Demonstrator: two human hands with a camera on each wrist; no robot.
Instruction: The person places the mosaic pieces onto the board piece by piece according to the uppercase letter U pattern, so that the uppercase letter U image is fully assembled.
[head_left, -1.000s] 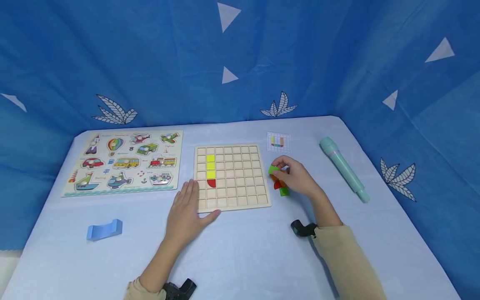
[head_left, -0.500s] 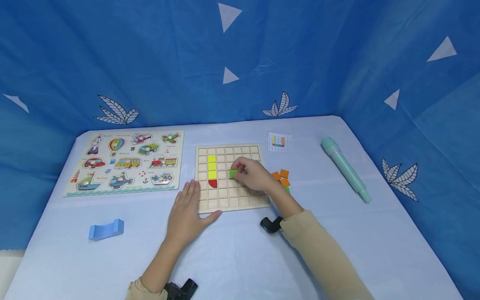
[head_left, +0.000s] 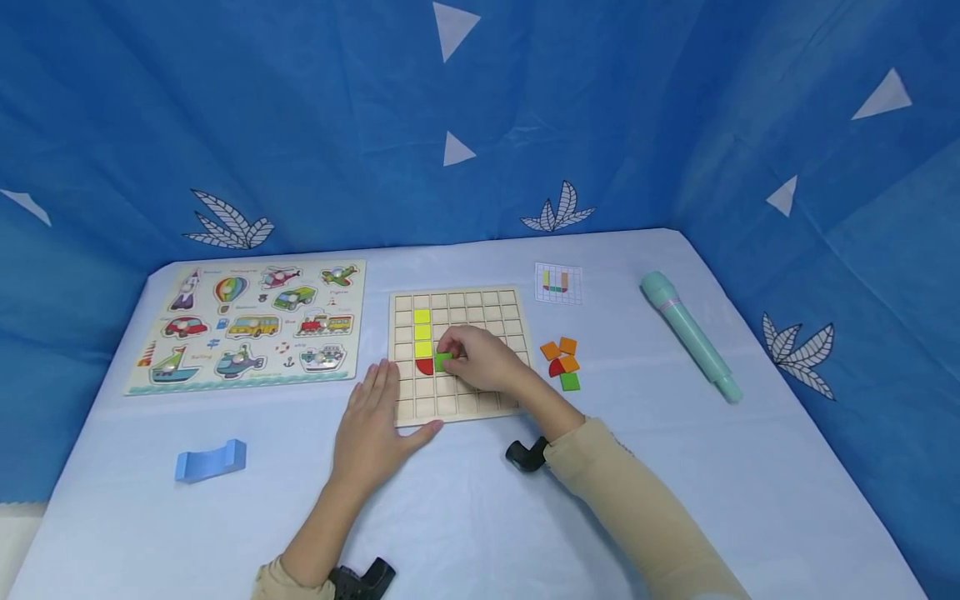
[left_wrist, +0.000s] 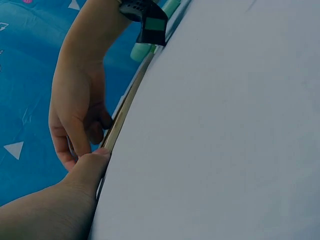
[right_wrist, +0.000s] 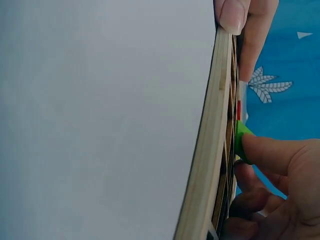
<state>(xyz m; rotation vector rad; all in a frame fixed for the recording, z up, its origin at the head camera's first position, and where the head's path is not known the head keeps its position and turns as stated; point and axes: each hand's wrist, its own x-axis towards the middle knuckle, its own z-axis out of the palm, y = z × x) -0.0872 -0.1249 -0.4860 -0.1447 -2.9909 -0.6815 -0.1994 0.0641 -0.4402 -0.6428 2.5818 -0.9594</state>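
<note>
A wooden grid board [head_left: 480,407] lies on the table, with three yellow square tiles [head_left: 423,332] in one column and a red quarter-round tile [head_left: 424,367] just below them. My right hand [head_left: 480,358] pinches a green square tile [head_left: 443,362] at the cell right of the red one. In the right wrist view that green tile [right_wrist: 242,141] is tilted between thumb and fingers. My left hand [head_left: 371,429] lies with straight fingers along the board's left edge, its thumb at the front edge.
Right of the board lie several orange tiles [head_left: 567,346], a red tile [head_left: 556,367] and a green tile [head_left: 570,382]. Behind them is a pattern card [head_left: 558,284]. A teal microphone [head_left: 690,335], a vehicle puzzle board [head_left: 247,325] and a blue block [head_left: 211,462] lie farther out.
From the loose tiles at the right, my right hand has carried the green tile leftward over the board to beside the red tile. My left hand has stayed in place.
</note>
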